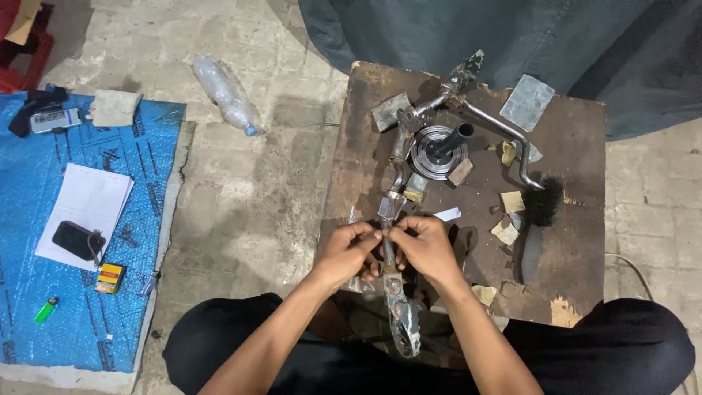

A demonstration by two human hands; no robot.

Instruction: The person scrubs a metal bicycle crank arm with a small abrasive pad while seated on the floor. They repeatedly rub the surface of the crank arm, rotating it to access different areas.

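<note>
Now both hands, left hand [349, 252] and right hand [423, 249], grip closed around metal rod assembly [390, 249], steadying it at near edge of counter [578, 241], wire brush [540, 219] to right.

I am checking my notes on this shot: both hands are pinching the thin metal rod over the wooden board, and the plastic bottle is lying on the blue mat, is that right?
Not quite. In the head view the left hand and right hand do pinch the thin metal rod over the wooden board, but the plastic bottle lies on the paved floor, beside the blue mat, not on it.
</note>
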